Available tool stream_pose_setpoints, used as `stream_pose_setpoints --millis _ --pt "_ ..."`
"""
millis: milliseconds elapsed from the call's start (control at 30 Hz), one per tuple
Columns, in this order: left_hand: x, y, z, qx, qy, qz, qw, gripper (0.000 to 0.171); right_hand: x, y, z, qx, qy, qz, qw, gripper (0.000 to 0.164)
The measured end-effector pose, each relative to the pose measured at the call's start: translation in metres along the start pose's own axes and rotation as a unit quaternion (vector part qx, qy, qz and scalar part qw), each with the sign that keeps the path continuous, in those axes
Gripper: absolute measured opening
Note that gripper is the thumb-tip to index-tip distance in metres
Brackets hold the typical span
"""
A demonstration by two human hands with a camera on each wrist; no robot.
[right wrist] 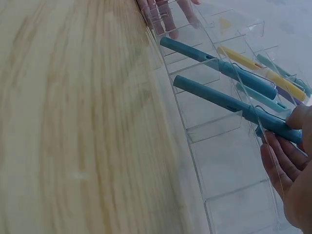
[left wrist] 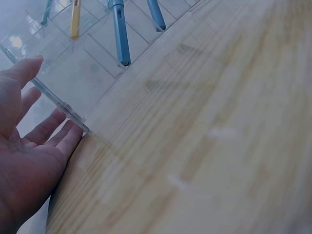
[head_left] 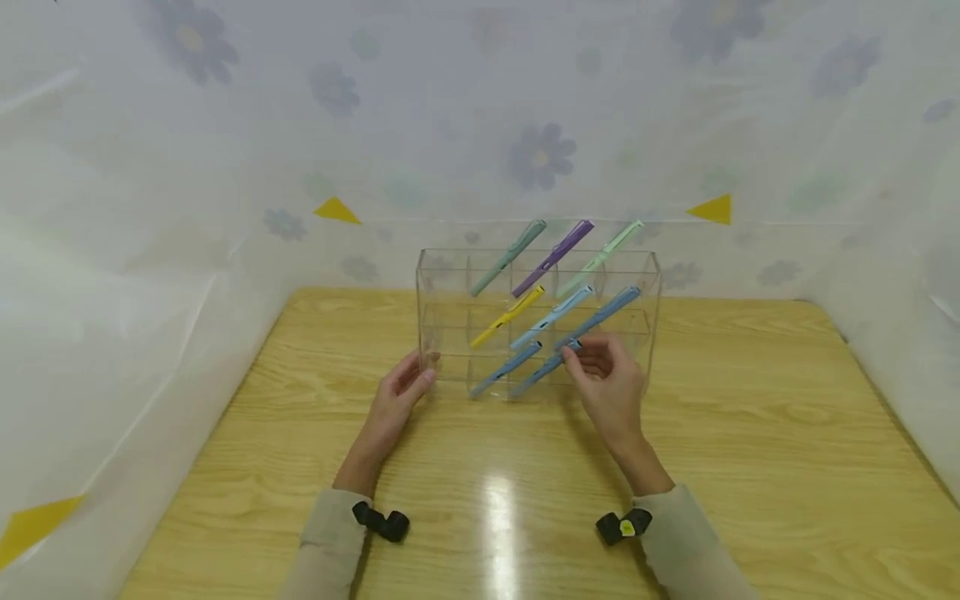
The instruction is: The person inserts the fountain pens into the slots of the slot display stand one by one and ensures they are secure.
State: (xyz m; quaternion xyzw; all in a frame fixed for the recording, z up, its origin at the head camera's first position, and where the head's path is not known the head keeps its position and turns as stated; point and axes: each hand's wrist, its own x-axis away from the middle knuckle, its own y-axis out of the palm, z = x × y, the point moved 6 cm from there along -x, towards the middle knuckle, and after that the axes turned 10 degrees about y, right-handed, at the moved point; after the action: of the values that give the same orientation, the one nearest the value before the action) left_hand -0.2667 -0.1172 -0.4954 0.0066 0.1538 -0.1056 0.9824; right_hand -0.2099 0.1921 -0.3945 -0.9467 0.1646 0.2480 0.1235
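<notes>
A clear acrylic pen holder point(head_left: 450, 319) with rows of compartments stands on the table, several slanted pens in it. My right hand point(head_left: 611, 387) pinches the upper end of a blue pen point(head_left: 536, 377) in the bottom row; its lower end sits in a compartment. In the right wrist view, that pen point(right wrist: 209, 93) lies between thumb and fingers. At the holder's left side, my left hand point(head_left: 397, 400) holds the edge, thumb toward the front. Left of the pinched pen leans another blue pen point(head_left: 506, 369).
Above are a yellow pen point(head_left: 507, 317), a light blue pen point(head_left: 551, 317) and a darker blue pen point(head_left: 600, 317). The top row has a grey-green pen point(head_left: 510, 257), a purple pen point(head_left: 552, 258) and a pale green pen point(head_left: 602, 256). A flowered curtain point(head_left: 465, 125) surrounds the wooden table point(head_left: 750, 433).
</notes>
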Motion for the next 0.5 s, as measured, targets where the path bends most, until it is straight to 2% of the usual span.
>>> stream_pose_setpoints --millis 333,500 --pt "0.003 -0.004 0.002 -0.018 -0.003 0.003 0.9998 0.051 0.000 -0.006 0.004 0.014 0.047 -0.032 0.998 0.019" --pt "0.002 0.000 0.001 -0.013 -0.003 0.003 0.9999 0.051 -0.003 -0.012 0.032 0.032 0.040 -0.035 0.998 0.018"
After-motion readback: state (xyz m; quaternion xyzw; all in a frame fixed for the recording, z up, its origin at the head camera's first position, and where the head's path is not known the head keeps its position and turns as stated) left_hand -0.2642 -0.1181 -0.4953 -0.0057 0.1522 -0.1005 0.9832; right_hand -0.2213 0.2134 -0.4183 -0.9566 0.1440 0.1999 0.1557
